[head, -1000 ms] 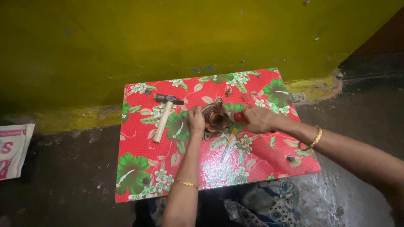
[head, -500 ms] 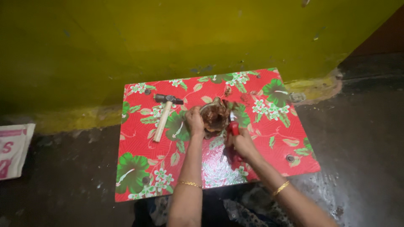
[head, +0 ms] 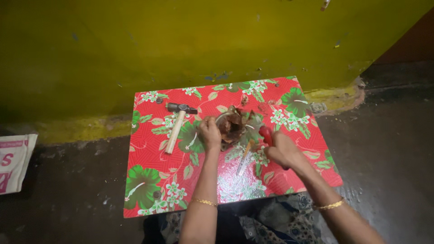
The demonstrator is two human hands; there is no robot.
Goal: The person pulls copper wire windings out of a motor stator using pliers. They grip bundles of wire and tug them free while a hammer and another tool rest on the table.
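Left hand [head: 209,133] steadies a rough, brown, ragged lump [head: 231,126]; right hand [head: 281,150] grips a red-handled tool [head: 266,135].

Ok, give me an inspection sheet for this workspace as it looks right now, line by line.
Surface: red floral cloth over a low board on a dark floor.
Job's things: brown lumpy object mid-cloth; red-handled tool.
Clutter: hammer lying flat at the left; thin wooden-handled tool by the middle.
Grippers: left hand steadies the brown object; right hand grips the red-handled tool.
Cables: nothing seen.
Surroundings: yellow wall behind; white sack on the floor at far left.
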